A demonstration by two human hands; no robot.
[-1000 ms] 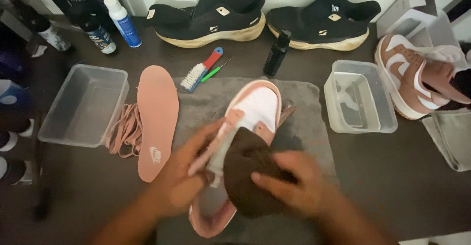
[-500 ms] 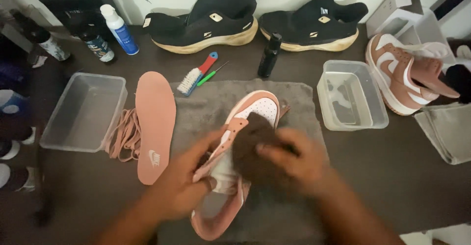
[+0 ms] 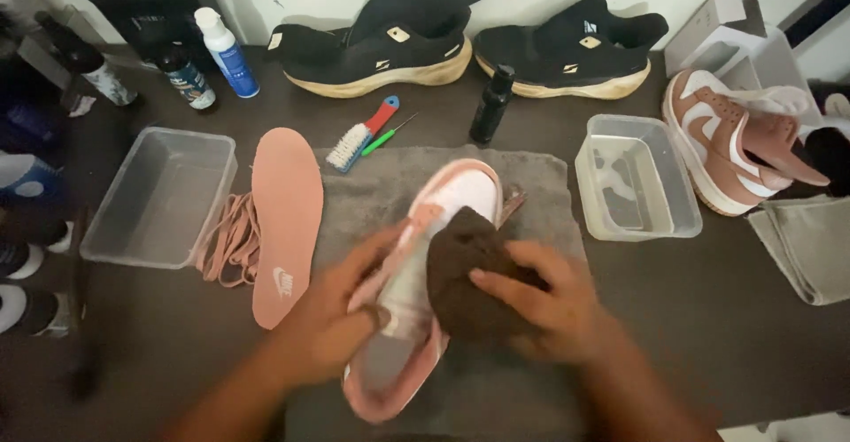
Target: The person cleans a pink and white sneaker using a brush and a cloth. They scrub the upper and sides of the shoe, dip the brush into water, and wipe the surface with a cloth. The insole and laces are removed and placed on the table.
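Note:
A pink and white sneaker (image 3: 456, 189) lies on a grey towel (image 3: 372, 185) in the middle of the dark table. My left hand (image 3: 341, 314) grips the sneaker's left side near the tongue. My right hand (image 3: 544, 296) presses a dark brown cloth (image 3: 465, 269) against the sneaker's right side. The shoe has no laces in it, and its heel end points toward me.
A pink insole (image 3: 283, 221) and pink laces (image 3: 230, 247) lie left of the towel, beside a clear tub (image 3: 159, 194). Another clear tub (image 3: 637, 176) and the matching sneaker (image 3: 726, 145) sit right. Behind are a brush (image 3: 359, 136), bottles (image 3: 226, 52) and black shoes (image 3: 381, 39).
My right hand has rubbed the brown cloth up toward the toe and back down along the sneaker's side. My left hand has kept its hold on the shoe.

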